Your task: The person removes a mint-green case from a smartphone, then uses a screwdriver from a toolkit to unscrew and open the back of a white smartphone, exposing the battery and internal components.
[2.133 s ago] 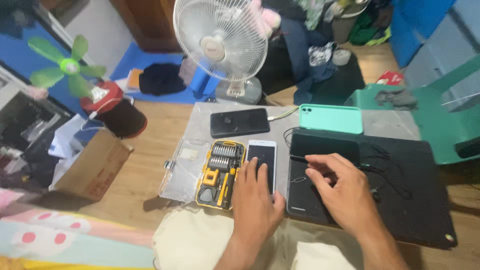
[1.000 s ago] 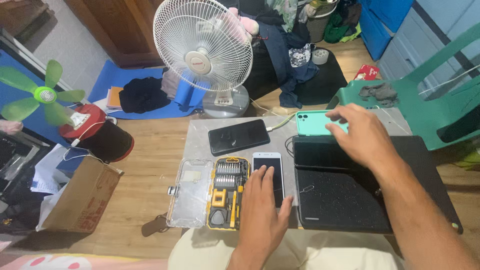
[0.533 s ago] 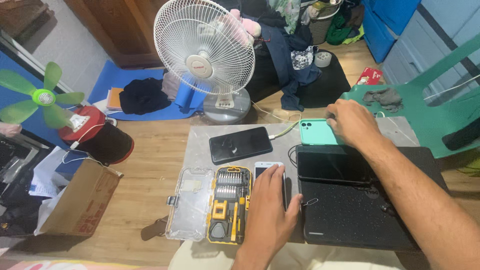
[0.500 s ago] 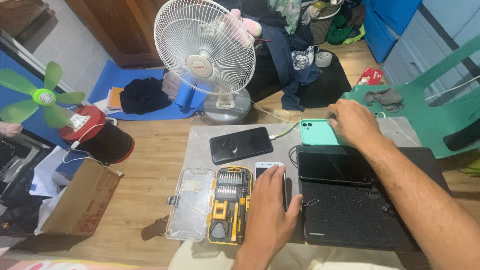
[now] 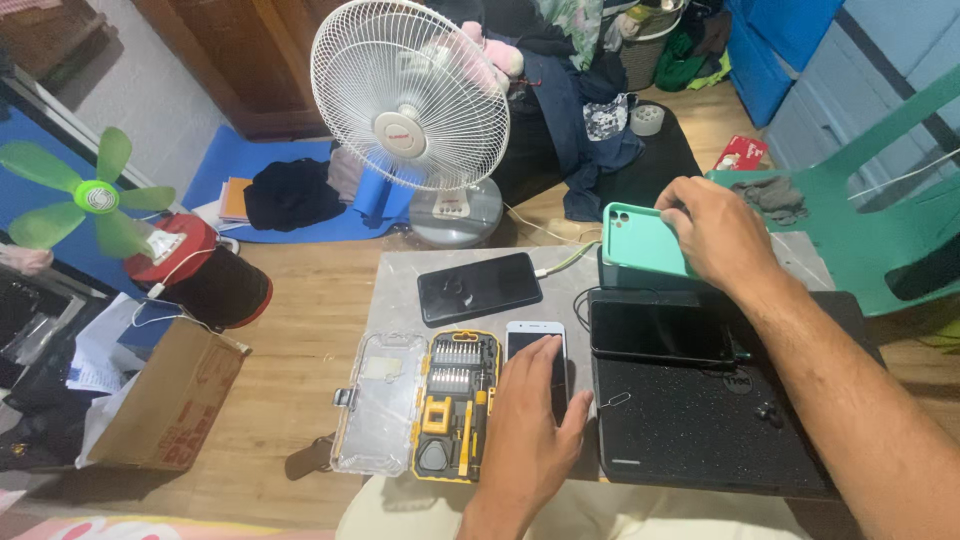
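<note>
My right hand (image 5: 712,233) grips a mint-green phone (image 5: 640,240) and holds it lifted off the grey tabletop (image 5: 395,290), back and camera corner facing me. My left hand (image 5: 535,420) rests flat on a white phone (image 5: 535,345) lying face up. To the left lies an open yellow screwdriver kit (image 5: 455,405) with its clear lid (image 5: 380,400). A black phone (image 5: 478,287) with a cable lies behind it. Another dark phone (image 5: 662,335) sits on a closed black laptop (image 5: 700,420).
A white standing fan (image 5: 410,95) stands behind the table. A small green fan (image 5: 85,195) on a red and black base is at left, near a cardboard box (image 5: 165,405). A green plastic chair (image 5: 860,200) is at right. Clothes lie on the floor behind.
My right hand reached from the laptop to the mint-green phone, took hold of it and lifted it off the table. My left hand stayed on the white phone.
</note>
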